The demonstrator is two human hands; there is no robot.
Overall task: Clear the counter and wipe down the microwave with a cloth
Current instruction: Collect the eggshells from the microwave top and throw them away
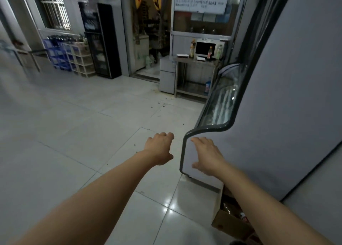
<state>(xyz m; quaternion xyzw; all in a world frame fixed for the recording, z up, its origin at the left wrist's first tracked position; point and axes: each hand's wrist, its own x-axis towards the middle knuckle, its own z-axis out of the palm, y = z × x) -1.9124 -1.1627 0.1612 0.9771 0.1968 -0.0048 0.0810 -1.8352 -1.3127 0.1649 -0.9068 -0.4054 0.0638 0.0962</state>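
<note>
Far end: microwave [208, 49] on worktop [194, 60], bottles beside it.
Left hand [160, 148]: fingers loosely curled, grasping nothing.
Right hand [207, 156]: fingers released, outstretched.

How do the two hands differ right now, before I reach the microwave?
The left hand has its fingers curled loosely under, over the floor tiles. The right hand has straighter, spread fingers, in front of the display case corner. Both are palm-down, extended forward, and hold nothing.
</note>
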